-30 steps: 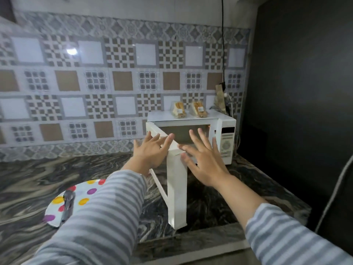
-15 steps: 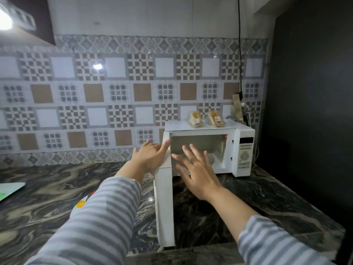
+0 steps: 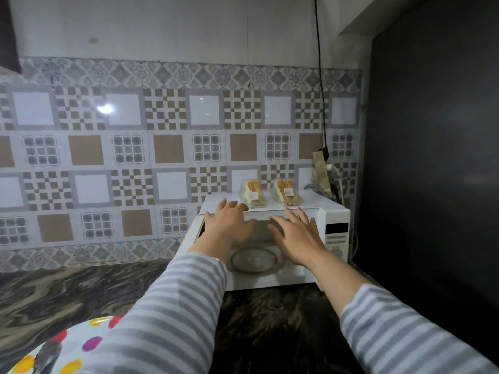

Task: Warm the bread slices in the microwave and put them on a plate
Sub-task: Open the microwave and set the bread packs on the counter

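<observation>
two clear-wrapped packs of bread slices (image 3: 253, 192) (image 3: 286, 192) sit atop the white box microwave (image 3: 334, 211); inside, one glass turntable (image 3: 255, 259). left hand (image 3: 229, 225) and right hand (image 3: 299, 236) reach toward them, fingers spread, grasping nothing.

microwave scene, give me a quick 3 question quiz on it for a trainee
1. True or false: the two bread packs are already inside the microwave.
2. Multiple choice: what shows in the open cavity between the left hand and right hand? A) a bowl of soup B) a bare glass turntable C) a mug
3. Fill in: the spotted plate lies at the lower ____ of the head view, on the counter.

Key
1. False: both packs sit on top of the microwave.
2. B
3. left
</observation>
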The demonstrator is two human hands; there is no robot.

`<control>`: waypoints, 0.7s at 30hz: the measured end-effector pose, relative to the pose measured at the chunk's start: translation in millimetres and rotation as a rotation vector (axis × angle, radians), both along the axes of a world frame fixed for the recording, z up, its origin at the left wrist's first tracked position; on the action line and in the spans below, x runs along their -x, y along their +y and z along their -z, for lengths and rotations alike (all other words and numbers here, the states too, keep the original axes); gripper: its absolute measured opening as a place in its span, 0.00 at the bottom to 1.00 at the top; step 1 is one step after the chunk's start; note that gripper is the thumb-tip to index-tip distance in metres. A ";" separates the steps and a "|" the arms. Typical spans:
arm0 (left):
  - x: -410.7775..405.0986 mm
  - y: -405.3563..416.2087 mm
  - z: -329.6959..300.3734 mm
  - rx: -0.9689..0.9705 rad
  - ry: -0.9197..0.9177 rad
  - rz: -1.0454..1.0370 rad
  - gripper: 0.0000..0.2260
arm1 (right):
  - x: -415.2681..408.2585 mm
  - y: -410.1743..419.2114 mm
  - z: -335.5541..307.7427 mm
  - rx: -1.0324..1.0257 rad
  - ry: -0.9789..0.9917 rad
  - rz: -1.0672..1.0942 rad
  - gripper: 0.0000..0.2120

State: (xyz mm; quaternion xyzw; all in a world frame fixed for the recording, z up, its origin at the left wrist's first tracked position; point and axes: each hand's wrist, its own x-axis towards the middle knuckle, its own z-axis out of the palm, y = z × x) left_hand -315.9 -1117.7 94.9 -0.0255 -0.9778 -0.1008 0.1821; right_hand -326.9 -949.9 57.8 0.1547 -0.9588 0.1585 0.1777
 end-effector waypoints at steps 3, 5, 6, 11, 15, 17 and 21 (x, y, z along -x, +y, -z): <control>49.9 16.4 -2.9 -0.061 0.039 -0.024 0.24 | 54.2 14.5 -9.1 0.031 0.018 0.012 0.23; 84.5 24.3 -4.8 -0.116 0.073 -0.050 0.26 | 92.8 22.4 -16.0 0.046 0.025 0.018 0.24; 101.2 26.4 -6.2 -0.141 0.091 -0.061 0.26 | 111.7 25.5 -20.2 0.053 0.028 0.022 0.24; 179.6 25.6 -14.9 -0.233 0.130 -0.124 0.28 | 191.7 33.2 -43.2 0.103 0.090 -0.031 0.23; 220.2 27.1 -18.2 -0.277 0.115 -0.175 0.27 | 239.4 31.5 -48.6 0.156 0.011 -0.064 0.28; 235.1 29.1 -15.4 -0.305 0.105 -0.193 0.28 | 255.9 28.2 -47.1 0.193 -0.061 -0.049 0.33; 249.3 29.4 -8.1 -0.350 0.006 -0.223 0.34 | 270.9 26.6 -42.7 0.298 -0.131 -0.067 0.34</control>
